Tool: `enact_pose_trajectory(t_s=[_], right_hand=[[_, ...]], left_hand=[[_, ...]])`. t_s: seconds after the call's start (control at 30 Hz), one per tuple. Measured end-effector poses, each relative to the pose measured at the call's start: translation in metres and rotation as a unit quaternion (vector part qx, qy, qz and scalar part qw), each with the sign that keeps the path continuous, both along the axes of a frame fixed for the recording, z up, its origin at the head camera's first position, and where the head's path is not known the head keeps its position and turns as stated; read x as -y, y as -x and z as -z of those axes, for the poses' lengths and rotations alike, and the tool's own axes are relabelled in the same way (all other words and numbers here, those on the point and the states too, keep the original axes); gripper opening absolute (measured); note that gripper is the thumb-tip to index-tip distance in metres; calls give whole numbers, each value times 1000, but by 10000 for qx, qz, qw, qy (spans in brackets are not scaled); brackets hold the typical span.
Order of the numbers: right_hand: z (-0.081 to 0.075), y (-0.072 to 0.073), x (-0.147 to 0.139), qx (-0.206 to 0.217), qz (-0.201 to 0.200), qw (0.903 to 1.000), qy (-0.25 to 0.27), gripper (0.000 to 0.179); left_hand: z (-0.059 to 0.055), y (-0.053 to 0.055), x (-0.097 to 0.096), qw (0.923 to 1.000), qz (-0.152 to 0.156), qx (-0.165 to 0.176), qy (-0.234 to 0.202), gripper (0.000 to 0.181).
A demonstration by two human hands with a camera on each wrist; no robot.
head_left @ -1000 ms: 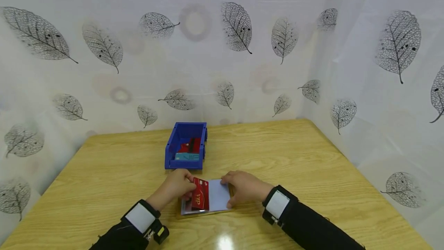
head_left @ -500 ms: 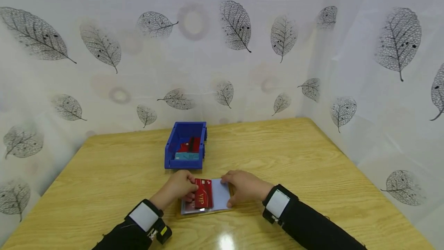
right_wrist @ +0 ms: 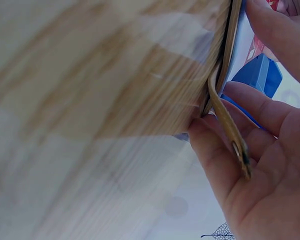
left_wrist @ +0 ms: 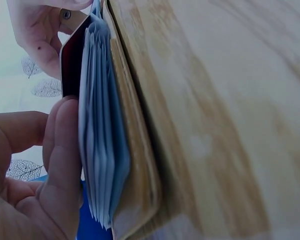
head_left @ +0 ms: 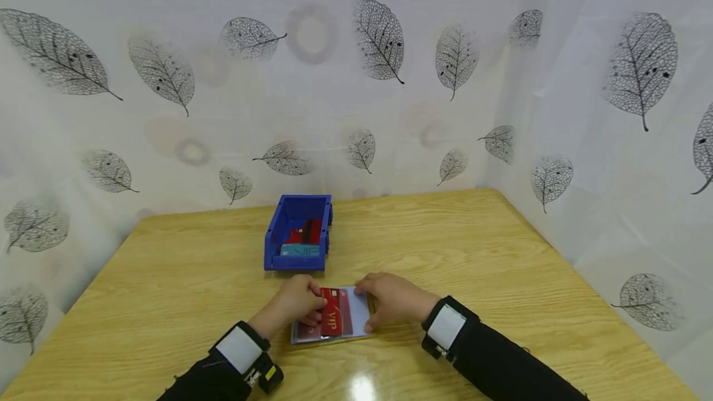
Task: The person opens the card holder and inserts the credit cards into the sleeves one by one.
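Observation:
A red VIP card [head_left: 331, 317] is pinched by my left hand [head_left: 292, 305]. Its right part looks duller, as if under a clear sleeve of the card holder [head_left: 359, 311]. The holder lies open on the table, and another red card [head_left: 308, 332] shows under its left sleeve. Seen from the left wrist, the card [left_wrist: 73, 70] stands beside a stack of clear sleeves [left_wrist: 97, 130] above a tan cover [left_wrist: 135, 155]. My right hand [head_left: 397, 299] grips the holder's right edge; in its wrist view a tan strap [right_wrist: 227, 120] crosses the fingers.
Just beyond the holder stands a blue bin [head_left: 295, 263]. Inside it lie a light blue card [head_left: 299, 250] and red cards [head_left: 313, 231]. The wooden table [head_left: 445, 246] backs onto a leaf-patterned curtain [head_left: 412, 110].
My left hand has slid the red card rightward across the holder, and its right part now looks covered by the sleeve. The right hand has kept its place.

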State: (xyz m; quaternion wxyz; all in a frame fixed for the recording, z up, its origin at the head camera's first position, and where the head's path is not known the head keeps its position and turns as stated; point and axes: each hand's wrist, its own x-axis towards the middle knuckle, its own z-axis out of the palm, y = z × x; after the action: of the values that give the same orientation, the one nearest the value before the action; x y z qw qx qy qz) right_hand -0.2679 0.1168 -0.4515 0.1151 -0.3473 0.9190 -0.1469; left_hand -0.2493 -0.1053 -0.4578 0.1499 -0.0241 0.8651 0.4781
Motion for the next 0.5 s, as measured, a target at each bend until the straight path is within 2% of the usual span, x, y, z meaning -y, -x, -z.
enact_pose_trajectory(t_s=[0.2,0.5], right_hand=[[0,-1,0,-66,-72,10000,13,69],[-1,-3,1,16,7,10000,48,70]], left_hand=[[3,2,-8,9999,144,-42,-3,9],[3,1,-20,9999,134,-1,-32,8]])
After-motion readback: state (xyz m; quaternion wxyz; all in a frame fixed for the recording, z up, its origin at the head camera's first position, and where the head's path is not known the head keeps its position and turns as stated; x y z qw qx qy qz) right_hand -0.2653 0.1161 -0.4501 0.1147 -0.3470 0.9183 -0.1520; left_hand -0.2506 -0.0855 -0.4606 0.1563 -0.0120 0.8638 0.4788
